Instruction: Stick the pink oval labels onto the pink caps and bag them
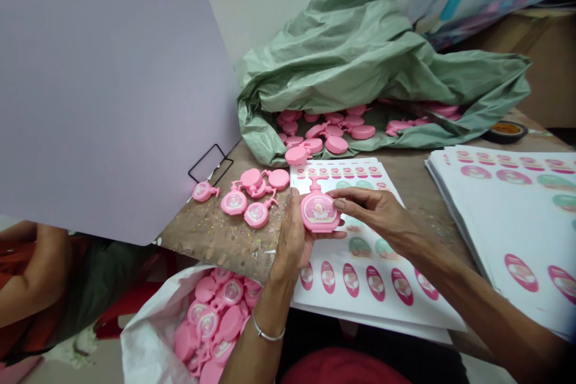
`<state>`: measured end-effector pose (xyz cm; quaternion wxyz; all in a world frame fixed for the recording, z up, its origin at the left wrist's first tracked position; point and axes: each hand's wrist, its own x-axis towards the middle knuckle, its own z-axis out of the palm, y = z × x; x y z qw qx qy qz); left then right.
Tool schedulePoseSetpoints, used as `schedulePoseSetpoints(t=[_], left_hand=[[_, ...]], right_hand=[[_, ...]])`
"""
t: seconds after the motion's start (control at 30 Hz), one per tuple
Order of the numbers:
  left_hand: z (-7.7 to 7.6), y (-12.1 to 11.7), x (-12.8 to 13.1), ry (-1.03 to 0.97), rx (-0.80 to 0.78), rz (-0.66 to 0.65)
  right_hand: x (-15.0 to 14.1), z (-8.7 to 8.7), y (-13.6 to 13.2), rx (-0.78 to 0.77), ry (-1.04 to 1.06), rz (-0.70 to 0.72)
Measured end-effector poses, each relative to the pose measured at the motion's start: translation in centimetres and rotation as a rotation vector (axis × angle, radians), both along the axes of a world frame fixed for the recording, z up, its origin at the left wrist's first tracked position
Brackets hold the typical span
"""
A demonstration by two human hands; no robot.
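A small pink pump bottle (316,191) with a toy-like look stands upright in my left hand (294,237), whose thumb and fingers wrap round its left side and back. An oval picture sticker (320,209) covers its front. My right hand (380,210) reaches in from the right, thumb and forefinger pinched together at the sticker's right edge. Beneath both hands lies a stack of sticker sheets (330,297), printed with pink and green oval labels. Left of my hands, several pink bottles (257,214) lie on the table, some showing stickers on their fronts.
A green sack (333,66) spills plain pink bottles (336,144) at the back. A white sack (148,336) full of pink bottles stands below the table's left edge. More sheets (486,210) lie right, near a tape roll (504,131). A grey panel (112,84) blocks the left; a person's arm (45,270) shows beneath.
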<state>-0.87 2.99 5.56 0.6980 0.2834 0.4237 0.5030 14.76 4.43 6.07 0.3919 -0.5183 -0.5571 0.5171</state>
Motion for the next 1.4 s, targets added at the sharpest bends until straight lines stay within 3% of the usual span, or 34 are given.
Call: schedulePoseSetpoints(t=[0.4, 0.67, 1.0, 1.13, 1.2, 1.3, 1.33, 1.4], left_hand=[[0.2, -0.1, 0.0, -0.022, 0.002, 0.008], [1.3, -0.2, 0.0, -0.1, -0.023, -0.028], [0.8, -0.6, -0.8, -0.084, 0.078, -0.101], [0.8, -0.6, -0.7, -0.043, 0.103, -0.105], [0.8, -0.6, -0.7, -0.04, 0.105, -0.108], [0.7, -0.6, -0.6, -0.06, 0.087, -0.116], [0.8, -0.7, -0.6, -0.064, 0.079, -0.122], [0.8, -0.9, -0.4, -0.072, 0.077, -0.157]], right_hand=[[0.0, 0.3, -0.2, 0.038, -0.004, -0.007], [0.2, 0.1, -0.1, 0.055, -0.033, 0.009], [0.1, -0.3, 0.0, 0.097, -0.017, 0.024], [0.4, 0.0, -0.1, 0.15, -0.123, 0.031], [0.9, 0.5, -0.1, 0.269, -0.29, -0.034], [1.5, 1.3, 0.0, 0.474, -0.542, -0.271], [1.5, 1.5, 0.1, 0.499, -0.554, -0.318], [0.9, 1.5, 0.1, 0.47, -0.469, -0.277]])
